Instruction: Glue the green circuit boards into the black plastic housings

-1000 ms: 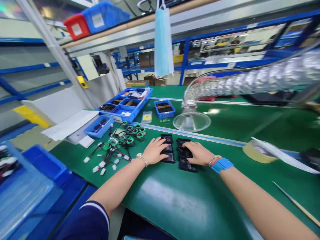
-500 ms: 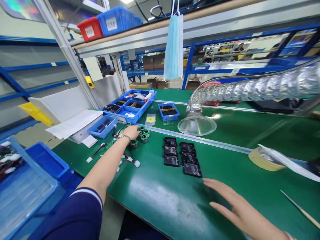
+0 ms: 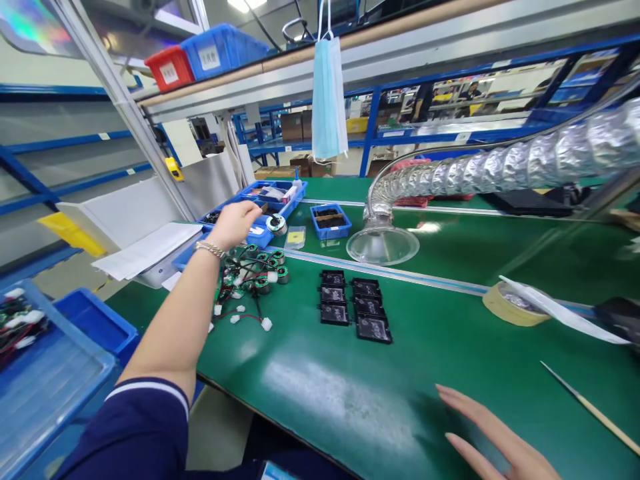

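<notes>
We see the left hand (image 3: 234, 225) pinch a ring coil (image 3: 275, 225) at 11 o'clock, over a blue tray (image 3: 256, 239). The right hand (image 3: 500, 440) lies open on the green surface (image 3: 350, 400) at 5 o'clock, well apart.

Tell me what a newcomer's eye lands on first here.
Silver ducting ends in a clear funnel hood over the green bench, right of centre. A blue face mask hangs above it. At left, a round coil sits by the left hand, above a tangle of wired coils.
</notes>
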The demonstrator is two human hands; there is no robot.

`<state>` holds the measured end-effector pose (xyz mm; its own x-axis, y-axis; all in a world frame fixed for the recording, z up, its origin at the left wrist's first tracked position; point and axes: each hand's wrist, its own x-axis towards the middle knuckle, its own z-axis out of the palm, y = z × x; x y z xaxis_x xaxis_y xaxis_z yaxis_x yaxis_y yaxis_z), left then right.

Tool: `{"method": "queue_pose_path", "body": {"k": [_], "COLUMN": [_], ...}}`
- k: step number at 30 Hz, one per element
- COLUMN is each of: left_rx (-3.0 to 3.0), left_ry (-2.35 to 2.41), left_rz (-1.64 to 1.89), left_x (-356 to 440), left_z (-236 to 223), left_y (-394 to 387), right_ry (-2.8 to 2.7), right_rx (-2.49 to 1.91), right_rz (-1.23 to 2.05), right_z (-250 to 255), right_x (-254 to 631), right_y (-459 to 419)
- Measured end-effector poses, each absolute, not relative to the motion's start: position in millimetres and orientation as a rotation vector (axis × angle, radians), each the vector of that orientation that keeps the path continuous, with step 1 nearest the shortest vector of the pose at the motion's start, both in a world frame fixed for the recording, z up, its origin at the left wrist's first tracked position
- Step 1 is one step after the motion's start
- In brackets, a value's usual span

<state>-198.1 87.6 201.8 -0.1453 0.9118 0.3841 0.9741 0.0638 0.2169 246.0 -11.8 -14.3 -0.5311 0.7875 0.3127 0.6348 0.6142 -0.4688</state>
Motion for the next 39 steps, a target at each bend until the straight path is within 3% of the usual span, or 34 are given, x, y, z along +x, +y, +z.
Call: {"method": "queue_pose_path", "body": {"k": [5, 11, 16, 21, 25, 31, 35, 39], "left_rx": [-2.189, -2.832, -3.119, -3.187, -3.075, -3.091, -3.072, -2.998], "left_ry": [-1.81, -1.65, -1.572, -1.591, -2.047, -2.12, -2.166, -2.195], "left_rz": [-0.469, -0.149, -0.272, -0.579, -0.639, -0.735, -0.765, -0.665], "left_x": [-138, -40, 9, -13, -40, -26, -30, -45], "left_z": [208, 108, 55, 40, 17, -1, 8, 17], "left_y": [40, 6, -4, -5, -24, -50, -49, -44], "right_ry": [-2.344, -2.275, -2.244, -2.157, -2.186, -2.461, -2.783, -2.86], "right_rx": [-1.029, -1.044, -1.135, -1.34, -1.427, -1.036, -0.892, -0.793], "right_rz": [0.421, 0.425, 0.382, 0.339, 0.408, 0.591, 0.657, 0.736], "right_z": [14, 9, -15, -25, -7, 38, 33, 25], "right_x": [203, 171, 184, 218, 245, 213, 168, 156], "right_y": [-14, -25, -28, -32, -34, 36, 83, 74]}}
